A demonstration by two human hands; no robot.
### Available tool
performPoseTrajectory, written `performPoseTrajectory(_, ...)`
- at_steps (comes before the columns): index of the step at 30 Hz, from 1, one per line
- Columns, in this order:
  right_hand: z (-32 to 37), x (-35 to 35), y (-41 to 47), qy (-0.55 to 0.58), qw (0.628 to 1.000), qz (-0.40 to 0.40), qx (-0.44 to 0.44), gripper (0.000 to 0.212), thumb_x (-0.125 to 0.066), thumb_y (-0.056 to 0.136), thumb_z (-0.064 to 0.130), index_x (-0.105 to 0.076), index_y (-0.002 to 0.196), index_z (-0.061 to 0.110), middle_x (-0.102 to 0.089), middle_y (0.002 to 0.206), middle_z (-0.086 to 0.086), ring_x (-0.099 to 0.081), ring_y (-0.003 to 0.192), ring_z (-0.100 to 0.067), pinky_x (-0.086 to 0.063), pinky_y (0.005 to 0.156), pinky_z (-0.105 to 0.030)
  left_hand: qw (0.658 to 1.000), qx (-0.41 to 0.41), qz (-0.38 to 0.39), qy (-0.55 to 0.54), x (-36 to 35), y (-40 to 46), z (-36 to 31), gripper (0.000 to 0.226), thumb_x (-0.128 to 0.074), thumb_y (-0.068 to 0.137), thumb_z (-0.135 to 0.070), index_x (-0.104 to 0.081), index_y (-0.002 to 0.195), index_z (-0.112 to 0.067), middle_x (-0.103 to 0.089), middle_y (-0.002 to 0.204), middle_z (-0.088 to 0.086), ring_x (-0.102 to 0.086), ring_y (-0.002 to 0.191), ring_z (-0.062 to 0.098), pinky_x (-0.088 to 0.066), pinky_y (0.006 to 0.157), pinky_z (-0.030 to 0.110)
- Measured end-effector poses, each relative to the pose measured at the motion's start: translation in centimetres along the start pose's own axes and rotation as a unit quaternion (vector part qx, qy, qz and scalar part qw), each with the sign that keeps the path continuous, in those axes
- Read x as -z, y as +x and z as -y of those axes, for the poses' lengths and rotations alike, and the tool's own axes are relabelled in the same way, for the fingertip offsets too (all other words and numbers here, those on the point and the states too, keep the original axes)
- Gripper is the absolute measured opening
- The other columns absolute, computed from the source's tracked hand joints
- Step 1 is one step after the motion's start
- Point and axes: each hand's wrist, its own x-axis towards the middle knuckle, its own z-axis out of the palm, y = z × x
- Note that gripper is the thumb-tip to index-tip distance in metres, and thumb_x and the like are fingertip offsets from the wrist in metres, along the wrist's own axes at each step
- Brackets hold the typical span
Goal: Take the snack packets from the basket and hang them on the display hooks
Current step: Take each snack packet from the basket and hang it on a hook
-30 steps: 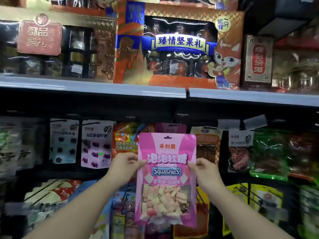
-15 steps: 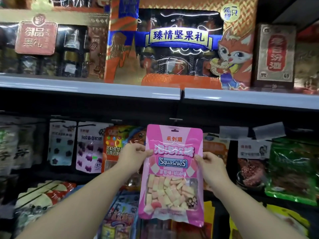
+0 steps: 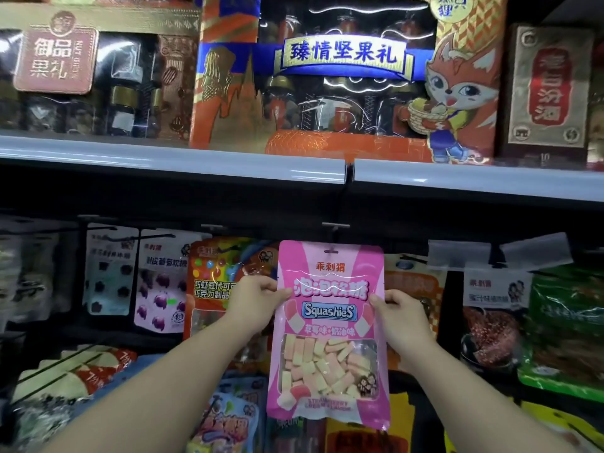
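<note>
A pink Squashies snack packet (image 3: 330, 325) with a clear window of pink and yellow sweets is upright in front of the hook wall. My left hand (image 3: 253, 300) pinches its left edge and my right hand (image 3: 400, 313) pinches its right edge, both at mid-height. The packet's hang hole sits right below a display hook (image 3: 335, 227) under the shelf; whether the hook is through the hole I cannot tell. The basket is out of view.
A grey shelf edge (image 3: 183, 163) runs across above the hooks, carrying large gift boxes (image 3: 343, 76). Other hanging packets flank the pink one: a colourful one (image 3: 214, 282) on the left, an orange one (image 3: 411, 282) and a green one (image 3: 565, 322) on the right. More packets hang below.
Both hands have lifted the pink packet upward and toward the hook under the shelf. The view has moved closer to the display.
</note>
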Motion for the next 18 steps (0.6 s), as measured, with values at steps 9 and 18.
performPoseTrajectory(9, -2.5, -3.4, 6.0, -0.016, 1.000, -0.014, -0.019, 0.022, -0.058, 0.093, 0.026, -0.065, 0.085, 0.007, -0.072, 0.081, -0.012, -0.070, 0.076, -0.029, -0.057, 0.069, -0.040, 0.999, 0.029, -0.041, 0.013, -3.1, 5.8, 2.6, 0.024, -0.070, 0.087, -0.028, -0.067, 0.068, -0.013, -0.071, 0.070, 0.000, -0.067, 0.065, 0.013, -0.052, 0.054, 0.025)
performPoseTrajectory(18, -4.0, -5.5, 10.0, -0.059, 0.995, -0.043, -0.065, 0.019, -0.055, 0.093, 0.015, -0.064, 0.098, -0.001, -0.064, 0.092, -0.012, -0.057, 0.077, -0.025, -0.041, 0.061, -0.024, 0.994, 0.023, -0.095, 0.051, -5.3, 9.9, 5.0, 0.024, -0.068, 0.087, -0.029, -0.075, 0.102, -0.012, -0.075, 0.097, 0.007, -0.068, 0.086, 0.022, -0.053, 0.074, 0.028)
